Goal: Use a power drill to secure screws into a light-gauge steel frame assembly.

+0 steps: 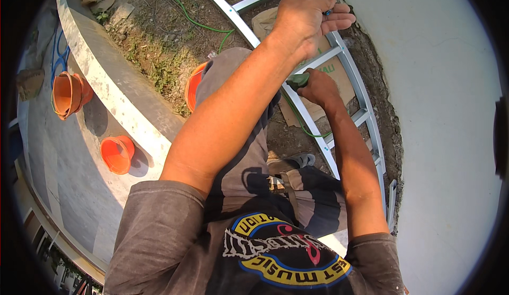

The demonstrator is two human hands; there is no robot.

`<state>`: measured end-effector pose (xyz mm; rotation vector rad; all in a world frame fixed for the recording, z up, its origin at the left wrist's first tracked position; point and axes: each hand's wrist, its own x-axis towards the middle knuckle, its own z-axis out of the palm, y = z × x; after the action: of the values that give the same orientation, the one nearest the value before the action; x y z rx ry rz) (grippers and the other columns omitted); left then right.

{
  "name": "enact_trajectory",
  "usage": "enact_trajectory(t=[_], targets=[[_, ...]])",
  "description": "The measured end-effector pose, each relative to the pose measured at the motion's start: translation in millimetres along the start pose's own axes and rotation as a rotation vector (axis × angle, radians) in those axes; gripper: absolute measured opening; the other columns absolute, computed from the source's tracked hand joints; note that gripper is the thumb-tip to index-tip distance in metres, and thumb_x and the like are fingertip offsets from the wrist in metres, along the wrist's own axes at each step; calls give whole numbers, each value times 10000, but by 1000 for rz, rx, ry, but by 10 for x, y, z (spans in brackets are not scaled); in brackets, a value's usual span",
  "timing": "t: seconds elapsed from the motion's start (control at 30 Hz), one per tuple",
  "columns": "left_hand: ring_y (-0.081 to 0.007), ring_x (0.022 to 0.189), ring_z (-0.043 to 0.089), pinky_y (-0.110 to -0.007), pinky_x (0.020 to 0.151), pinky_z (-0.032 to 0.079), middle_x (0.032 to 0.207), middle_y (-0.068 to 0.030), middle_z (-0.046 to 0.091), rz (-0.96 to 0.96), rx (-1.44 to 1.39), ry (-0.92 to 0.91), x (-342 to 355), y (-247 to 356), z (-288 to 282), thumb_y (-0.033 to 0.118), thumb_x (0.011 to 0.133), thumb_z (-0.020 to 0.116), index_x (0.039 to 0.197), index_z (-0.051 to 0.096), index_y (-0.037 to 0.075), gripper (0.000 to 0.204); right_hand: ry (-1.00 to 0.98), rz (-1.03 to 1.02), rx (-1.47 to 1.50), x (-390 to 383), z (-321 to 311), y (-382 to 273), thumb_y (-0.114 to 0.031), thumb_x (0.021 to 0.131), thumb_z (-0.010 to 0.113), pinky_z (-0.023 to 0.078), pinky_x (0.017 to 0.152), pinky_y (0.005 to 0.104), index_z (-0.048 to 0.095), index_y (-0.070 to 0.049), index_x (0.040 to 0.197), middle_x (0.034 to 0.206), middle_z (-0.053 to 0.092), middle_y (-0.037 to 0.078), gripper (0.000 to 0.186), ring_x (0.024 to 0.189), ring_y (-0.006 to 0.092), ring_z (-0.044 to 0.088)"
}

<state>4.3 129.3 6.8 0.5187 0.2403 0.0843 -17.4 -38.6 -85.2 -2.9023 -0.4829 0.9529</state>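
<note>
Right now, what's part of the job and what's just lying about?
Part of the job, it seems: green tool in the right hand; small dark blue piece in the left hand; metal frame by both hands.

Probably lying about: orange buckets; blue cord.

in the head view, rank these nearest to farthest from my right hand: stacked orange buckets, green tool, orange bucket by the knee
1. Green tool: held in the right hand.
2. Orange bucket by the knee: to the left, partly hidden by the leg.
3. Stacked orange buckets: far left, on the pavement.
</note>
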Motion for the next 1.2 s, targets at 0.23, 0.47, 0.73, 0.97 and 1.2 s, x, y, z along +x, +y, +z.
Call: enact_trajectory(t=[0.23,0.47,0.73,0.97,1.2], targets=[[-281,811,703,-343,727,622,915,-184,667,-4,-69,-24,9,-29,42,119,973,648,1012,566,-57,198,39,-14,68,-20,29,86,-220,688,786,542,898,459,703,-32,1063,1019,728,215,428,995,368,696],[-184,693,615,-320,642,533,833,-60,636,-35,-77,18,-2,-46,84,167,914,754,967,624,21,202,16,-8,73,-18,35,91,-220,689,780,541,899,464,703,-30,1069,1024,725,220,432,996,373,695],[-172,697,617,-311,636,528,824,-56,636,-31,-50,8,9,-67,92,171,916,753,968,627,20,204,26,-12,89,-2,66,154,-216,682,775,541,901,465,705,-33,1075,1029,725,222,439,994,378,694],[-170,707,627,-302,641,531,834,-67,644,-6,-42,-32,-1,-68,123,163,924,744,952,620,18,192,22,-6,106,-27,17,163,-209,675,763,543,904,461,710,-38,1080,1029,727,217,443,989,375,695],[-166,705,629,-301,641,536,833,-63,646,-4,-52,-33,-12,-82,119,162,925,744,942,619,25,187,20,14,85,-29,90,188,-208,677,770,541,900,463,713,-47,1083,1020,726,217,440,987,380,693]])
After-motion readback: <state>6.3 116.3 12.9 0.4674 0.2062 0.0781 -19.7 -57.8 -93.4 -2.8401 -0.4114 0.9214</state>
